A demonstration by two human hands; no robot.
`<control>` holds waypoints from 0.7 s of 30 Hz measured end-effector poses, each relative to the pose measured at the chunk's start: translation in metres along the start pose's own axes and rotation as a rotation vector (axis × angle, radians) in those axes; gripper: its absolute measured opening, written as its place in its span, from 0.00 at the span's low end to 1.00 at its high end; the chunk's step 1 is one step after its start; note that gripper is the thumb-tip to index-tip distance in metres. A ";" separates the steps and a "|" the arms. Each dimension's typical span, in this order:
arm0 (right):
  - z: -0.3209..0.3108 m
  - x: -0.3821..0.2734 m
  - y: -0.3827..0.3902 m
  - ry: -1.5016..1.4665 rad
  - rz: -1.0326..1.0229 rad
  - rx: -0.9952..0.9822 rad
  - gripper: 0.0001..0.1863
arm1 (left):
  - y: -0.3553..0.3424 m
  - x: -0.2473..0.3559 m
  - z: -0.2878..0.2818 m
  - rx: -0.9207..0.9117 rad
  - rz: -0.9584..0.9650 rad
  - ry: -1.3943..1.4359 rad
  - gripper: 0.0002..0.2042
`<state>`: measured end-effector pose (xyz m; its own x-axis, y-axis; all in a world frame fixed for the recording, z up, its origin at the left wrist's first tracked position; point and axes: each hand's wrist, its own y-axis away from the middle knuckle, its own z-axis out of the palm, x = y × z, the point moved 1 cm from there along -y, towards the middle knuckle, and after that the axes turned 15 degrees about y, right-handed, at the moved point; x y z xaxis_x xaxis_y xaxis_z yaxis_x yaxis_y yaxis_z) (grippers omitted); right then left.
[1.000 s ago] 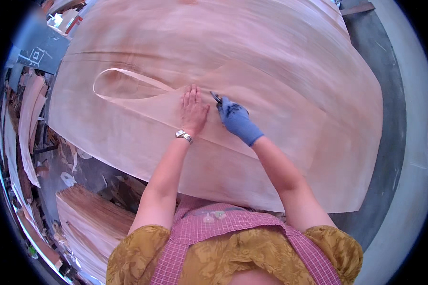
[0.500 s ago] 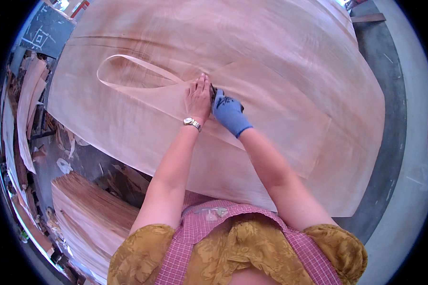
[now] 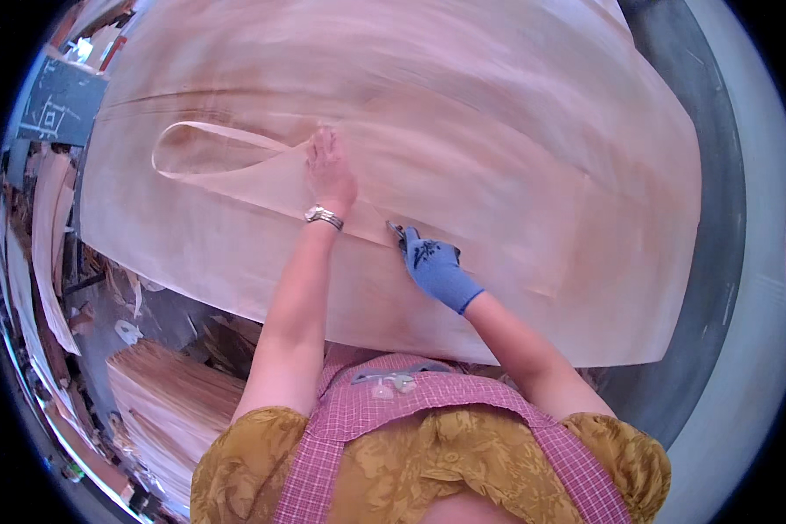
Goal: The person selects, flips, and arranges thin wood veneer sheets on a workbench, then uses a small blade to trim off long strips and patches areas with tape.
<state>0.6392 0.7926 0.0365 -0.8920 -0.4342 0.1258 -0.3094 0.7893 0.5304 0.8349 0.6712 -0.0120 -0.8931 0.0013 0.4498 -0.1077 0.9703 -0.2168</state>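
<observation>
Two hands: the left hand (image 3: 330, 175), bare, is laid flat, fingers extended, nothing grasped, on a thin pale piece (image 3: 258, 182) looped leftward; the right hand (image 3: 434, 269), blue-gloved, is curled around a small dark tool (image 3: 398, 232). The piece is carried inside a large sheet's (image 3: 393, 319) edges; off its near edge, leftward, a layered stack (image 3: 166, 393) is set.

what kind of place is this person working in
Probably a woodworking shop or veneer workshop: a broad, thin sheet of what looks like wood is spread out in front, a stack of similar sheets sits at the lower left, and ragged strips lie along the left side.
</observation>
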 end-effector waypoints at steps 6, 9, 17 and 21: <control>0.006 0.022 0.018 0.025 -0.110 0.049 0.12 | 0.027 0.062 0.045 -0.035 0.087 -0.025 0.26; 0.043 0.084 0.045 -0.056 -0.179 0.117 0.10 | 0.025 0.070 0.051 -0.058 0.081 -0.029 0.27; 0.101 0.227 0.123 0.007 -0.243 0.203 0.09 | 0.026 0.069 0.050 -0.015 0.118 -0.058 0.27; 0.132 0.312 0.170 0.100 -0.214 0.203 0.11 | 0.025 0.069 0.047 -0.021 0.115 -0.100 0.27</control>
<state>0.2648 0.8491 0.0553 -0.7656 -0.6326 0.1164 -0.5552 0.7413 0.3771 0.7498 0.6840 -0.0271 -0.9382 0.0901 0.3343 0.0063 0.9698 -0.2436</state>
